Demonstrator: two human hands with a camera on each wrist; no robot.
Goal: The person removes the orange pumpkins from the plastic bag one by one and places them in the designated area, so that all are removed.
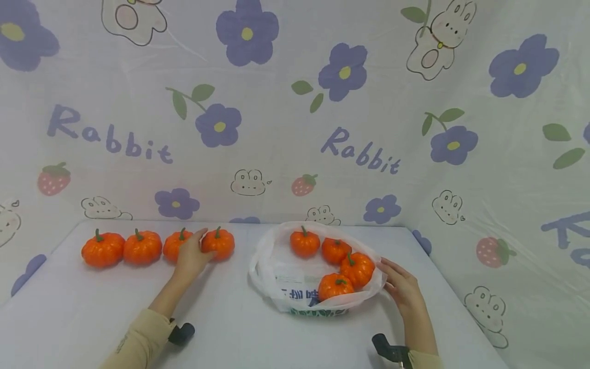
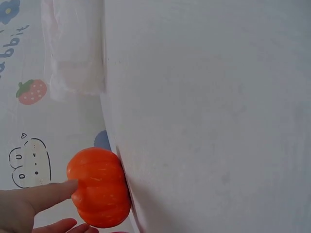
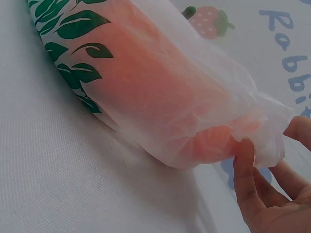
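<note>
Judging by how things lie, the work of moving small orange pumpkins out of the plastic bag [image 1: 276,277] and into a row on the table [image 1: 230,318] looks about half done. Four sit in the row at ten o'clock from the bag: the far-left pumpkin [image 1: 103,249], the second pumpkin [image 1: 142,247], the third pumpkin [image 1: 175,245] and the row-end pumpkin [image 1: 218,243]. Four bagged pumpkins [image 1: 335,250] are left lying in the open mouth of the bag.

The left hand [image 1: 191,256] rests its fingers against the row-end pumpkin, with a straight finger touching its side in the left wrist view; the grip looks loose and extended rather than wrapped round it, so the pumpkin seems to stand on the table on its own. The right hand [image 1: 403,287] is at three o'clock of the bag, its fingers relaxed and spread, fingertips brushing the thin bag edge; it pinches nothing that I can make out.

The third pumpkin is partly covered by the left hand. In the right wrist view the bagged pumpkins show only as an orange blur through the film. The print on the bag is folded and unreadable. Dark wrist mounts [image 1: 182,333] are cut off at the lower edge, and whether more pumpkins lie deeper in the bag cannot be told.
</note>
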